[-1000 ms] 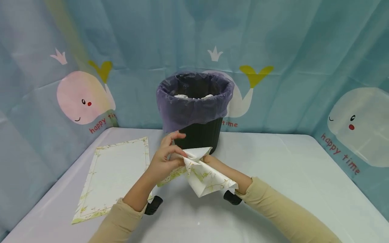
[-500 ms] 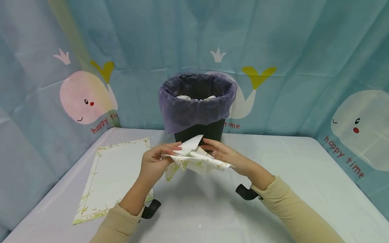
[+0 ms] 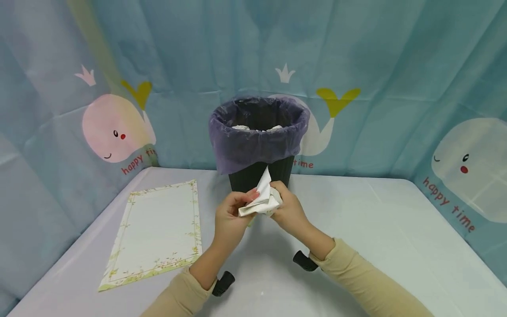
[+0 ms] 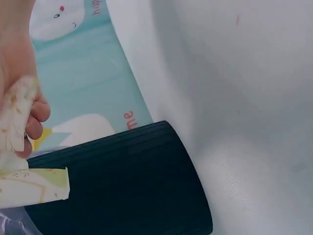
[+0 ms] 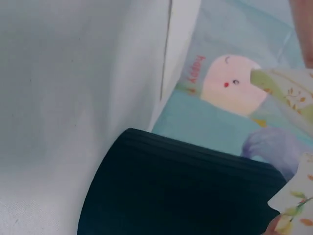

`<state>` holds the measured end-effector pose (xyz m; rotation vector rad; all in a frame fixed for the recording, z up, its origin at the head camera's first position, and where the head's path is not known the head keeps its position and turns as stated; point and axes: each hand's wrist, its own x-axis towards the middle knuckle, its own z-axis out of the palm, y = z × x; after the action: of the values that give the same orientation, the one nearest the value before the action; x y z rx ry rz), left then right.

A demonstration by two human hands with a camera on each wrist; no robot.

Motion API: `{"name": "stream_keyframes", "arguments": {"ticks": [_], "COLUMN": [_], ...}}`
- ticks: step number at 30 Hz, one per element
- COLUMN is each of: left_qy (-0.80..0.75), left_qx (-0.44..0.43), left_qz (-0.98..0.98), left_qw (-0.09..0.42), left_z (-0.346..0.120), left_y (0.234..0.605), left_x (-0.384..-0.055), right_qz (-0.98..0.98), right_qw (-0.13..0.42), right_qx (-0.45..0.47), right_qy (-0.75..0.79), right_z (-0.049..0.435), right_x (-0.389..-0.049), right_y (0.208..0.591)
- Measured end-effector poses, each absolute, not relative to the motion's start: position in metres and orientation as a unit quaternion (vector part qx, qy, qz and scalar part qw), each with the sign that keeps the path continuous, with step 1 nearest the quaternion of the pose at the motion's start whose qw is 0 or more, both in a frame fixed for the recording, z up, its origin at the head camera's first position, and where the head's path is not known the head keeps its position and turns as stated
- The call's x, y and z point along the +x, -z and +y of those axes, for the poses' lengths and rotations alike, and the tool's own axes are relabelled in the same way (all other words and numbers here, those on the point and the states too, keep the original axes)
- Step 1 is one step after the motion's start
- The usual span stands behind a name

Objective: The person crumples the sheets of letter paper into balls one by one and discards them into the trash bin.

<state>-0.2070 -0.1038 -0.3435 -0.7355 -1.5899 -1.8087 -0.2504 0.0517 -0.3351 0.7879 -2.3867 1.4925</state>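
A crumpled sheet of paper with a floral border is held between both hands in the head view, in front of the bin. My left hand pinches its left side between thumb and fingers. On the other side my right hand grips the bunched part, its fingers curled round it. One corner of the sheet sticks up. Folded paper edges with green and orange print show in the left wrist view. The right wrist view catches printed paper at its right edge. The far fingers are partly hidden.
A flat sheet of bordered paper lies on the white table at the left. Behind the hands stands a dark bin lined with a purple bag, white crumpled pieces inside. A blue printed curtain hangs behind.
The held sheet was wide and loosely folded; now it is bunched much smaller. My right hand opened partly, then closed round it. My left hand moved right, and the hands came closer together.
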Motion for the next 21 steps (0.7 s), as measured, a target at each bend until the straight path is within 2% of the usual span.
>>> {"name": "stream_keyframes", "arguments": {"ticks": [3, 5, 7, 9, 11, 14, 21], "left_qy": [0.646, 0.632, 0.617, 0.573, 0.501, 0.38, 0.35], "left_qx": [-0.296, -0.3, -0.282, -0.237, -0.179, -0.12, -0.104], "left_qz": [-0.657, -0.688, -0.724, -0.779, -0.843, -0.913, -0.928], "left_qw": [0.253, 0.192, 0.13, 0.091, 0.077, 0.083, 0.075], "left_z": [-0.114, -0.125, -0.134, -0.135, -0.129, -0.117, -0.113], "left_y": [0.343, 0.337, 0.328, 0.318, 0.31, 0.303, 0.312], "left_x": [-0.202, -0.199, -0.197, -0.195, -0.193, -0.189, -0.199], "right_qz": [-0.818, -0.821, -0.817, -0.805, -0.787, -0.765, -0.77], "right_qw": [0.186, 0.246, 0.311, 0.365, 0.402, 0.441, 0.465], "right_qx": [0.277, 0.305, 0.337, 0.367, 0.397, 0.424, 0.429], "right_qy": [-0.468, -0.414, -0.35, -0.291, -0.248, -0.201, -0.087], "right_z": [0.057, 0.062, 0.065, 0.065, 0.064, 0.06, 0.064], "right_x": [-0.253, -0.255, -0.256, -0.257, -0.259, -0.261, -0.263], "right_y": [0.338, 0.34, 0.343, 0.344, 0.344, 0.342, 0.338]}}
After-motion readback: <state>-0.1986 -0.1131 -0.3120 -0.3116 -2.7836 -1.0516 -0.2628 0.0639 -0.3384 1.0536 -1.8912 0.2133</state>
